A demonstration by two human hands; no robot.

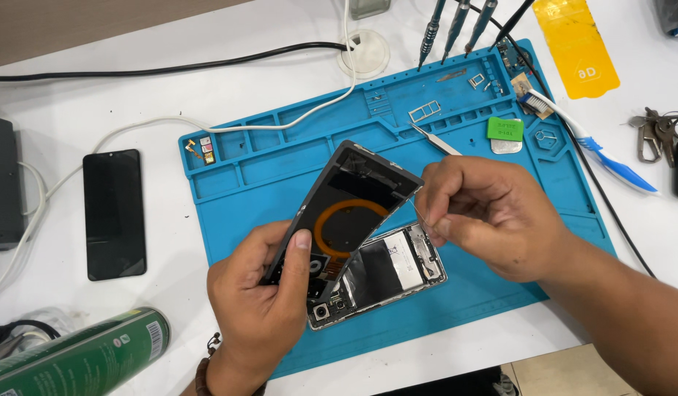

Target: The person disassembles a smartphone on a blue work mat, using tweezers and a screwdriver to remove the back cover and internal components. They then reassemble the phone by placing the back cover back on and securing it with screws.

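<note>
Blue work mat (280, 176) covers the desk's middle, with an opened phone body (387, 273) lying near its front edge and a black phone (114, 214) off its left edge on the bare desk. Left hand (262, 301) grips a black back cover (346, 209), tilted up over the phone body, thumb pressed on its lower end. Right hand (493, 216) has fingertips pinched together at the cover's right edge; what they pinch cannot be told.
</note>
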